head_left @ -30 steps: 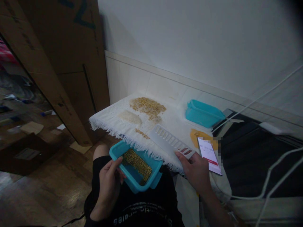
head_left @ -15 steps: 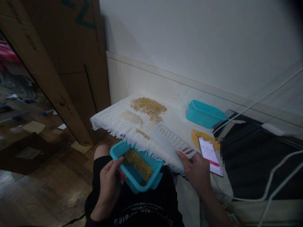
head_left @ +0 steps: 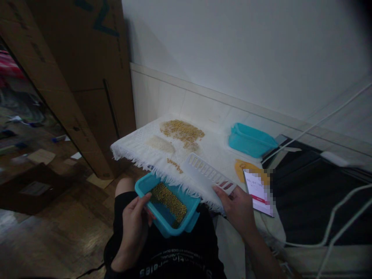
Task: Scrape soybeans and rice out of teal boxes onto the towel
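My left hand (head_left: 134, 223) grips the near left rim of a teal plastic tub (head_left: 167, 207) partly filled with yellowish beans, held below the edge of a white fringed cloth (head_left: 136, 145). My right hand (head_left: 238, 207) pinches the near end of a white slotted plastic scraper (head_left: 205, 170) lying on the cloth. Just left of the scraper's far end lies a short line of beans (head_left: 174, 164). Farther back sit a big heap of beans (head_left: 181, 131) and a small pile of white grains (head_left: 161, 144).
A second teal tub (head_left: 250, 140) stands at the back right of the cloth. A phone (head_left: 259, 192) with a lit screen lies right of my right hand over a yellow disc. White cables (head_left: 328, 116) cross a dark surface at right. A large cardboard box (head_left: 75, 73) leans at left.
My right hand has shifted slightly left with the scraper, bringing its far end nearer the short line of beans. The left hand and tub have stayed put.
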Demonstrator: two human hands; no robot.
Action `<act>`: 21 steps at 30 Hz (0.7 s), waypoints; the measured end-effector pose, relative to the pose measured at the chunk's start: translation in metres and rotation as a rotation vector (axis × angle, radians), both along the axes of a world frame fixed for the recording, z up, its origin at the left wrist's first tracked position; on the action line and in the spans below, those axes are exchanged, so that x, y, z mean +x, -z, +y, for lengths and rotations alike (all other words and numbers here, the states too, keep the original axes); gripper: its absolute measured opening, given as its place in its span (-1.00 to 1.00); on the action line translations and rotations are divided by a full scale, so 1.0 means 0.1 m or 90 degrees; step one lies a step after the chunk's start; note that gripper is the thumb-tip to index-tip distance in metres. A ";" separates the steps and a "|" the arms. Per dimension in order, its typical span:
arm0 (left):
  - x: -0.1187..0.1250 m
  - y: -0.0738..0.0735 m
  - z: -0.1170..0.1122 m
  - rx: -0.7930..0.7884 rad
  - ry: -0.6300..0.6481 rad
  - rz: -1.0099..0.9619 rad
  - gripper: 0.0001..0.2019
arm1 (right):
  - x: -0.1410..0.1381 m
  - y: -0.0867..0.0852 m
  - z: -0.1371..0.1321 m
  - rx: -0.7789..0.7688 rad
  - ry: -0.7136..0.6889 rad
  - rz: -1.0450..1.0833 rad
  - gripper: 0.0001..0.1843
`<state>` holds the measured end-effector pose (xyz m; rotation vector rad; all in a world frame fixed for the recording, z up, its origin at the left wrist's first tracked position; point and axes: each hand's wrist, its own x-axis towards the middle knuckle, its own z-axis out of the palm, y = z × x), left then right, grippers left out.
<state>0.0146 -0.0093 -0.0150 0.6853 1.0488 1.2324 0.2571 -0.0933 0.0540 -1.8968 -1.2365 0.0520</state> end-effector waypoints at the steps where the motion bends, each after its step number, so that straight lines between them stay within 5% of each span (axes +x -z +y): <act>1: 0.00 0.00 0.00 0.002 0.000 0.001 -0.63 | 0.00 0.00 0.00 -0.003 -0.001 0.005 -0.65; 21: 0.01 -0.05 -0.01 -0.012 -0.012 -0.007 -0.64 | -0.08 -0.01 -0.03 0.003 -0.054 0.015 -0.67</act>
